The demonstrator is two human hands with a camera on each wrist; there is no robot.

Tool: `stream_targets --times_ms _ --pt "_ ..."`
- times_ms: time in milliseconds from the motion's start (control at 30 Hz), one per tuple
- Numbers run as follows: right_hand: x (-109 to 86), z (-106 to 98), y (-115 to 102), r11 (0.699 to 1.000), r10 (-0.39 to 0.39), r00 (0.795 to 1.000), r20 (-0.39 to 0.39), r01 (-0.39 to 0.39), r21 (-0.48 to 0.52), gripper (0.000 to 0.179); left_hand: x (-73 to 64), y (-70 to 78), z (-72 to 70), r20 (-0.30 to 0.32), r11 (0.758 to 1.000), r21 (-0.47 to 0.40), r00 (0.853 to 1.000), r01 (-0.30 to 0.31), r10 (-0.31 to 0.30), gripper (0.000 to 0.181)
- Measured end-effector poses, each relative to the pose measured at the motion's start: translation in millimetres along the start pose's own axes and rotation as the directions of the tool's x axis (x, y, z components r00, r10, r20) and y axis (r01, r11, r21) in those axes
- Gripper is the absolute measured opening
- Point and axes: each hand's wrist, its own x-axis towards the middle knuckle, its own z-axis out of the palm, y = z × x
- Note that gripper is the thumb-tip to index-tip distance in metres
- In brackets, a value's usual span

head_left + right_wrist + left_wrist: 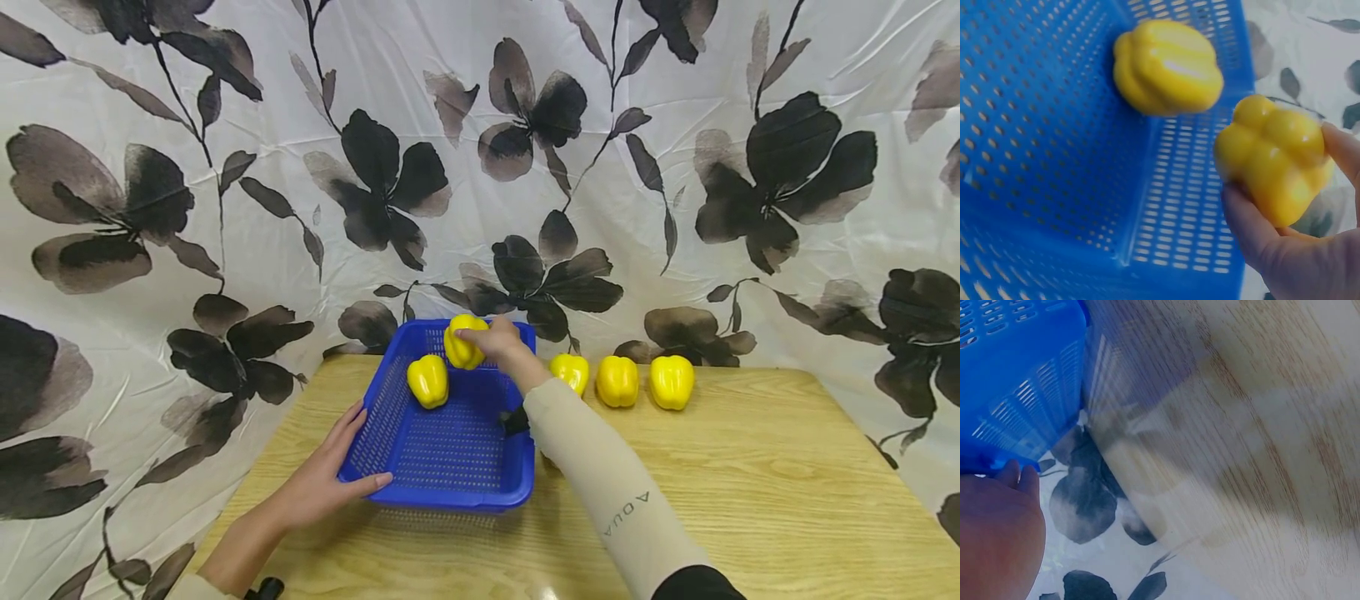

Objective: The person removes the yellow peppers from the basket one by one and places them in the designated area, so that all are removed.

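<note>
A blue plastic basket (457, 496) with perforated walls stands on the wooden table. One yellow bell pepper (428, 382) lies inside it, toward the back left. My right hand (497, 337) holds another yellow bell pepper (463, 343) over the back part of the basket. In the right wrist view, thumb and fingers pinch this held pepper (1275, 159) from both sides, near the basket's rim. At the basket's left front corner my left hand (322, 477) grips the rim, its thumb on the front edge. The left wrist view shows its fingertips (1027, 478) at the rim.
To the right of the basket, three yellow bell peppers (569, 372), (617, 382), (671, 382) form a row near the back of the table (750, 467); the right forearm partly covers the nearest. A floral cloth (465, 200) hangs behind the table.
</note>
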Motion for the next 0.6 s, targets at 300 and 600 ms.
stream_targets --times_ms 300,600 --pt "-14.5 -20.1 -8.0 0.974 -0.025 0.994 0.108 0.0 0.225 0.058 1.1 -0.9 -0.3 -0.006 1.0 0.005 1.0 -0.015 0.015 0.105" --pt "-27.7 -36.8 -4.6 0.984 -0.059 0.988 0.142 0.033 0.175 0.053 2.5 -2.4 1.1 -0.016 1.0 0.005 1.0 -0.023 0.023 0.105"
